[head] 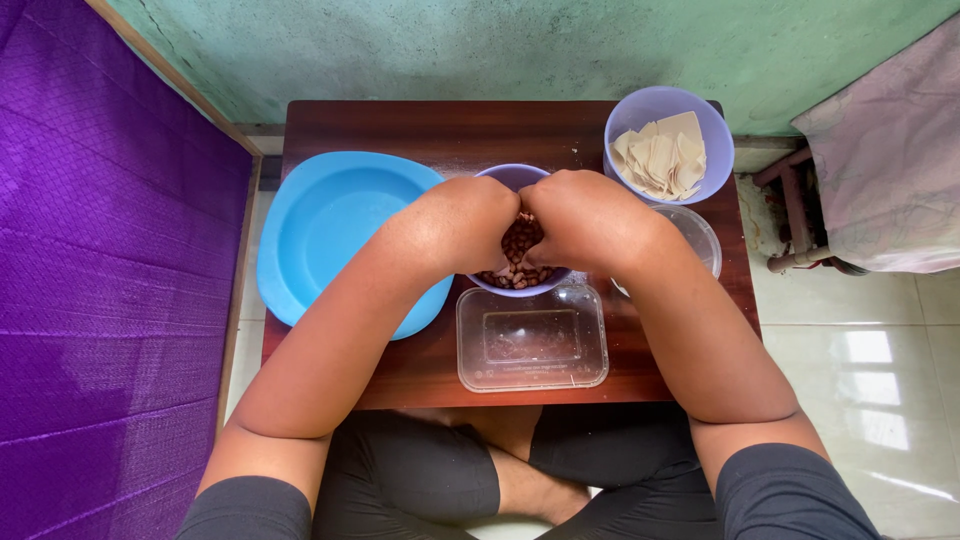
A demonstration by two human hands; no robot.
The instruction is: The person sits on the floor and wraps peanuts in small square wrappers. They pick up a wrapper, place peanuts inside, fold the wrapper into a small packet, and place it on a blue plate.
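A: Purple plastic, small round bowl [515, 180], centre of the dark brown wooden low table [430, 130], head view. Contents: reddish-brown peanuts [515, 245], shelled kernels by the look of them. Both hands are in it.

B: Finger state?

A: Left hand [455, 222] and right hand [585, 220] meet knuckle to knuckle over the bowl, fingers curled down into the peanuts. Whether they pinch kernels or only rest among them I cannot tell; the fingertips are hidden under the backs of the hands.

B: Other containers?

A: Large light-blue plastic basin [330, 230], left of the bowl and touching it or nearly so; nothing in it that I can see. Clear rectangular plastic tub [532, 338], just in front of the bowl, close to the table's near edge; possibly a few specks on its floor, too faint to call. Second purple round bowl [668, 140] at the far right corner, holding pale, flat, squarish pieces [662, 160]. A clear round container [695, 235] beside the right forearm, mostly covered by it; contents not readable.

B: Risks?

A: Judgement only. Two hands crowding one small bowl could tip it or flick kernels over the rim onto the table or floor. The right forearm lies against the clear round container and could nudge it off the right edge. The blue basin overhangs the left edge; a push from the left forearm might unseat it.
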